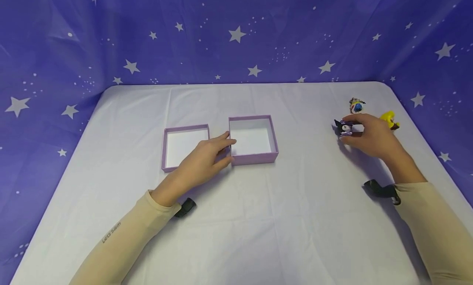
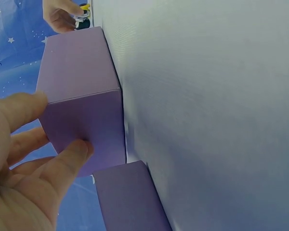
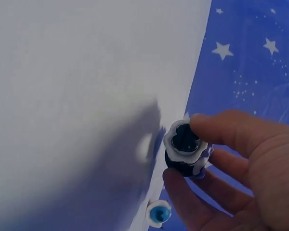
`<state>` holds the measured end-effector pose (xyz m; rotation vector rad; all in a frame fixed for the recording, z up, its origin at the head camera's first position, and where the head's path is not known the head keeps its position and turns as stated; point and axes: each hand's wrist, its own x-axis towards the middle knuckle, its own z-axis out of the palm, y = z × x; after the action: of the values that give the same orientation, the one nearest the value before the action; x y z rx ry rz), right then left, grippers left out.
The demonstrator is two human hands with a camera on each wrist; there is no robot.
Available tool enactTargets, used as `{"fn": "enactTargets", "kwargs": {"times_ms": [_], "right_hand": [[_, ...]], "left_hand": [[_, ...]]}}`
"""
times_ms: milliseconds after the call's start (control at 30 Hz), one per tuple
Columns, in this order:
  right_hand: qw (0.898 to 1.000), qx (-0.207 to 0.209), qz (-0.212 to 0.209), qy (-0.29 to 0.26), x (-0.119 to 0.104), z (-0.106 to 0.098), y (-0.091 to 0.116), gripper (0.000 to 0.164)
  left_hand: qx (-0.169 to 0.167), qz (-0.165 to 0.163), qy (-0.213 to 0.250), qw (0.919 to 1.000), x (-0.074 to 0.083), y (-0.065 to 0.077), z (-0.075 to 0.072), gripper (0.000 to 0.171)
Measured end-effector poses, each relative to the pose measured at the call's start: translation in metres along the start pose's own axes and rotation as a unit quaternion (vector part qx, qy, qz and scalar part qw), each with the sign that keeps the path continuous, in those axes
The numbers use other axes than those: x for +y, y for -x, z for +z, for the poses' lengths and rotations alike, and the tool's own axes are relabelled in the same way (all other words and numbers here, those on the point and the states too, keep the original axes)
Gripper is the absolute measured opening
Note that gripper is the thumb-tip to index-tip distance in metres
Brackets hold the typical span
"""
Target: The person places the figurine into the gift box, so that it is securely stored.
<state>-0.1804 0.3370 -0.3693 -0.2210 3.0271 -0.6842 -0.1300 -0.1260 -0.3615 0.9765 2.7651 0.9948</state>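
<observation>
My left hand (image 1: 201, 159) holds the near-left side of an open purple box (image 1: 255, 158) with a white inside. In the left wrist view, the thumb presses the outer wall of the box (image 2: 77, 62), while another finger reaches over its rim. Far to the right, my right hand (image 1: 373, 135) pinches a small figurine (image 1: 345, 129) with a black pointed hood and white face between thumb and fingers. In the right wrist view, the underside of the figurine (image 3: 183, 139) faces the camera, with a white scalloped rim around a dark centre.
Left of the box lies a shallow purple lid (image 1: 184, 147), inside up. A blue-and-white figurine (image 1: 357, 106) stands behind the right hand, and a yellow figurine (image 1: 389, 120) is to its right. White cloth (image 1: 295, 219) covers the table; a starry purple curtain (image 1: 207, 34) hangs behind.
</observation>
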Motion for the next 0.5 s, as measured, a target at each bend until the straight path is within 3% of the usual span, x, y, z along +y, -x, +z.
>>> {"fn": "enactTargets", "kwargs": {"times_ms": [200, 500], "right_hand": [[0.998, 0.012, -0.055, -0.017, -0.012, 0.004, 0.003, 0.054], [0.995, 0.003, -0.097, -0.039, -0.034, 0.01, 0.005, 0.052]], "left_hand": [[-0.001, 0.001, -0.006, 1.0, 0.0, 0.0, 0.0, 0.045], [-0.001, 0.003, -0.001, 1.0, -0.001, 0.001, -0.001, 0.045]]}}
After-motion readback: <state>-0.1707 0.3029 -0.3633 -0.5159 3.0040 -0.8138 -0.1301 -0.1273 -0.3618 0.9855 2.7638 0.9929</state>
